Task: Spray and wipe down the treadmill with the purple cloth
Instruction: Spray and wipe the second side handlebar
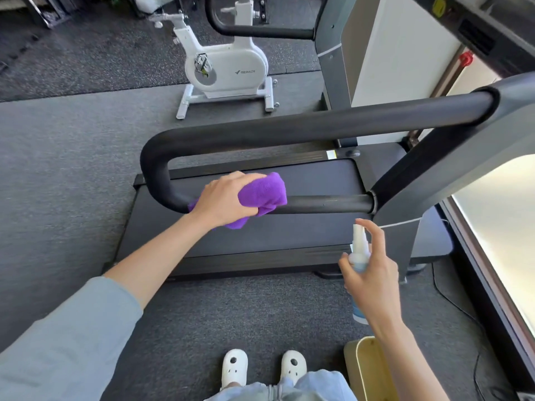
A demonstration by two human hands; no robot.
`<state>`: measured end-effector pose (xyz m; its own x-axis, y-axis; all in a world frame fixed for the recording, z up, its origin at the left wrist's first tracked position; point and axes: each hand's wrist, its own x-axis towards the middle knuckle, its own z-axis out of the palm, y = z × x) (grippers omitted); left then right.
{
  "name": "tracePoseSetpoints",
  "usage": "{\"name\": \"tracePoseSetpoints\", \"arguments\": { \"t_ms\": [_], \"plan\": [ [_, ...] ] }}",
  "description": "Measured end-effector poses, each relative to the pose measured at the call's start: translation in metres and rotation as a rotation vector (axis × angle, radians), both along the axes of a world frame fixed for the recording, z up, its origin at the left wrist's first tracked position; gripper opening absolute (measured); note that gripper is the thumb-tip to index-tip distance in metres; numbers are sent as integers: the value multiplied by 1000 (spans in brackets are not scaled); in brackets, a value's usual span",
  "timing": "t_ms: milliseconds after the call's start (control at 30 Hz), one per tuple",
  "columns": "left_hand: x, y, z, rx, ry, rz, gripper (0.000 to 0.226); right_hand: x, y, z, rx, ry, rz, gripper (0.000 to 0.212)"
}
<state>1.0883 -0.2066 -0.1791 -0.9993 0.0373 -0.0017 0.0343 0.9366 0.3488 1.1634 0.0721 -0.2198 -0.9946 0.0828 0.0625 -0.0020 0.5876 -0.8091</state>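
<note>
The treadmill stands in front of me, with a dark belt [289,235] and a black padded handrail [324,204] that loops round at the left. My left hand [225,198] grips the bunched purple cloth [266,192] and presses it onto the lower bar of that handrail. To the right and nearer to me, my right hand [373,273] holds a small white and blue spray bottle [359,250] upright, its forefinger raised over the nozzle. The bottle's lower part is hidden behind my palm.
A white exercise bike [228,68] stands on the grey floor beyond the treadmill. A yellowish bin [367,369] sits by my right foot. A bright window or panel [503,227] and a black cable [451,302] run along the right. The treadmill's console upright [434,180] rises at right.
</note>
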Motion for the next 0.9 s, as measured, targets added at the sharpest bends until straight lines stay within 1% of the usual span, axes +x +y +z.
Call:
{"name": "tracePoseSetpoints", "arguments": {
  "t_ms": [67,100,167,200,233,300,333,367,433,467,533,567,633,667,700,733,767,833,867,900],
  "plan": [
    [0,-6,11,141,119,70,63,-3,-2,2,-8,3,3,62],
    [-1,-9,16,160,195,82,62,-5,-3,2,-13,7,2,62],
    [-5,-16,21,54,338,48,63,-6,-4,3,-14,17,1,62],
    [-6,-18,20,-23,338,5,65,-7,-6,3,-13,19,2,63],
    [-6,-19,17,-91,277,-57,68,-7,-7,3,-12,20,5,63],
    [0,-15,4,-182,73,-177,78,-7,-9,1,-10,21,10,63],
    [4,-14,-3,-196,5,-203,82,-7,-10,0,-8,23,11,63],
    [8,-13,-9,-191,-13,-210,82,-6,-10,0,-5,24,14,62],
    [10,-16,-13,-154,-29,-207,76,-6,-10,-2,-3,23,17,62],
    [9,-17,-10,-133,-83,-204,73,-6,-9,-3,-4,17,19,62],
    [7,-20,-4,-17,-218,-185,74,-7,-10,-5,3,2,26,61],
    [5,-20,-3,69,-246,-160,72,-9,-11,-4,6,-3,27,61],
    [3,-16,-4,182,-173,-88,53,-12,-14,-5,0,-9,30,62],
    [1,-12,-7,206,-91,-39,43,-14,-16,-6,-4,-9,33,62],
    [1,-7,-10,201,-7,4,37,-16,-18,-6,-6,-7,36,62],
    [0,-3,-13,166,56,25,37,-18,-20,-6,-6,-3,43,62],
    [1,0,-17,106,99,22,43,-20,-21,-7,-3,4,53,62],
    [1,4,-26,-75,126,-21,64,-24,-24,-8,0,15,74,62],
    [0,5,-30,-156,136,-26,70,-25,-25,-8,-1,17,82,62],
    [-1,7,-35,-210,161,-11,71,-27,-26,-9,-1,16,86,62]
  ]
}}
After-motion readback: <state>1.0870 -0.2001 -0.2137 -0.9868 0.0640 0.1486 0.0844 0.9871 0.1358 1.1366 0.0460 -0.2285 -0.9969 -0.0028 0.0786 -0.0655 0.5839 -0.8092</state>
